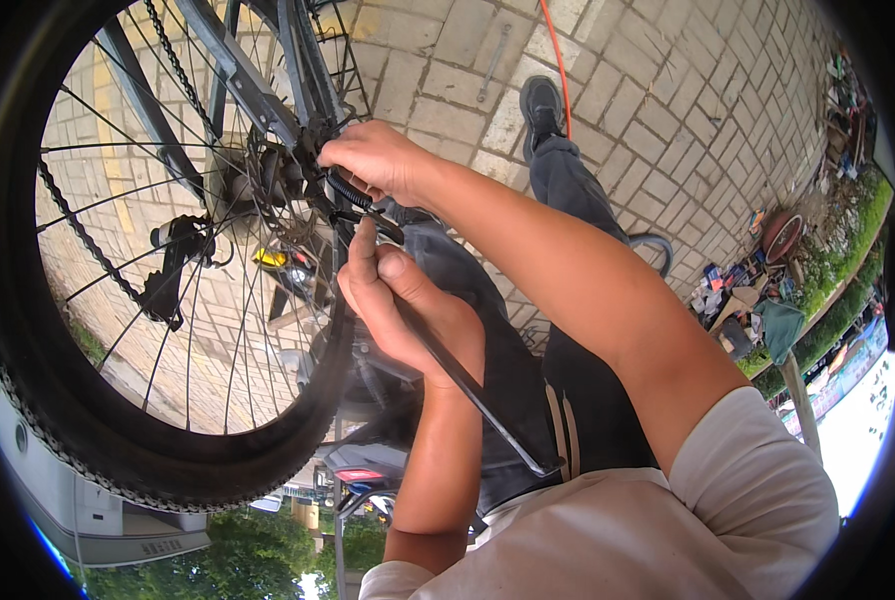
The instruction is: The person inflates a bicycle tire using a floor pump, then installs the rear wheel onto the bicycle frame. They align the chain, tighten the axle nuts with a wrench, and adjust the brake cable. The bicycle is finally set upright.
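Note:
A bicycle rear wheel (193, 470) with a black knobby tyre fills the left side. My right hand (383, 160) reaches in beside the hub, its fingers curled at the grey frame end (288, 125); what they pinch is hidden. Just below those fingers sits a black ribbed coil (348, 188). My left hand (408, 305) is closed around a long dark metal bar (478, 400), whose short bent end lies near my waist. The left index finger points up toward the coil and a black curved part. Behind the spokes show the hub (253, 180) and the black derailleur (176, 265).
A chain (88, 235) runs behind the spokes. On the brick paving (658, 130) lie a wrench (493, 65) and an orange hose (558, 50). My dark shoe (541, 105) stands beyond my right arm. Assorted clutter (738, 300) lines the grass at right. A white vehicle (68, 480) stands lower left.

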`<state>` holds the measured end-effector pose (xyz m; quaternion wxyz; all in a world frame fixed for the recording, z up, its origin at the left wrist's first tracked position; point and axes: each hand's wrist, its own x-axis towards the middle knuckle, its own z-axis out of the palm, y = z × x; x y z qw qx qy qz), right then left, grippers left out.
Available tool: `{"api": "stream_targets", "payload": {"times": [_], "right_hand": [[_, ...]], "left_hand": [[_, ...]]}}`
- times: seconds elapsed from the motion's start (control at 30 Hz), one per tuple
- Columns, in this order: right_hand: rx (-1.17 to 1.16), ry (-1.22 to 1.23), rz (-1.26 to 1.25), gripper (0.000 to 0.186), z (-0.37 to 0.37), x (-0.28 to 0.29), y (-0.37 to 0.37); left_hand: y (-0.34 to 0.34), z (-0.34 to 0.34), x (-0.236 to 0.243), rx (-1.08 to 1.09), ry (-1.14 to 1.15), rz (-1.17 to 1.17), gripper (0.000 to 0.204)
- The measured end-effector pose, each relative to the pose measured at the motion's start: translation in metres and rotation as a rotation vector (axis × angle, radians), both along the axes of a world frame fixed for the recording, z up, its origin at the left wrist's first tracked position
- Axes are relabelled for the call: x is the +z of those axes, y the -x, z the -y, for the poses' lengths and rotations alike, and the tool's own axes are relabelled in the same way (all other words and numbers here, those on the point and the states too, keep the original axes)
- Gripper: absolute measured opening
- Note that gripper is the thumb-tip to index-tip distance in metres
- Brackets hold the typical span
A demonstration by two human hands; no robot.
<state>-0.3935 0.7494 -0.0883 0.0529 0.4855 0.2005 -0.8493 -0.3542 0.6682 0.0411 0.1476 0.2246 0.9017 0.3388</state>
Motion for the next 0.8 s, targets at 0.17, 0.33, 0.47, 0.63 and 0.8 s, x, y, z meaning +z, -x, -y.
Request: {"api": "stream_targets", "payload": {"times": [0.17, 0.33, 0.47, 0.63, 0.8], "right_hand": [[0.048, 0.013, -0.007, 0.025, 0.006, -0.009, 0.0], [-0.016, 0.041, -0.014, 0.03, 0.004, -0.004, 0.003], [0.01, 0.056, 0.008, 0.036, 0.006, -0.005, 0.001], [-0.027, 0.016, 0.015, 0.043, 0.01, -0.005, 0.005], [-0.233, -0.265, 0.009, 0.057, 0.017, -0.009, 0.01]], "left_hand": [[-0.001, -0.003, -0.001, -0.004, 0.014, 0.004, 0.037], [0.0, -0.004, 0.002, 0.011, 0.02, 0.014, 0.038], [-0.001, -0.003, 0.0, 0.011, 0.012, 0.01, 0.038], [-0.001, -0.004, 0.002, 0.01, 0.026, 0.022, 0.037], [-0.002, -0.004, 0.001, 0.012, 0.027, 0.02, 0.036]]}}
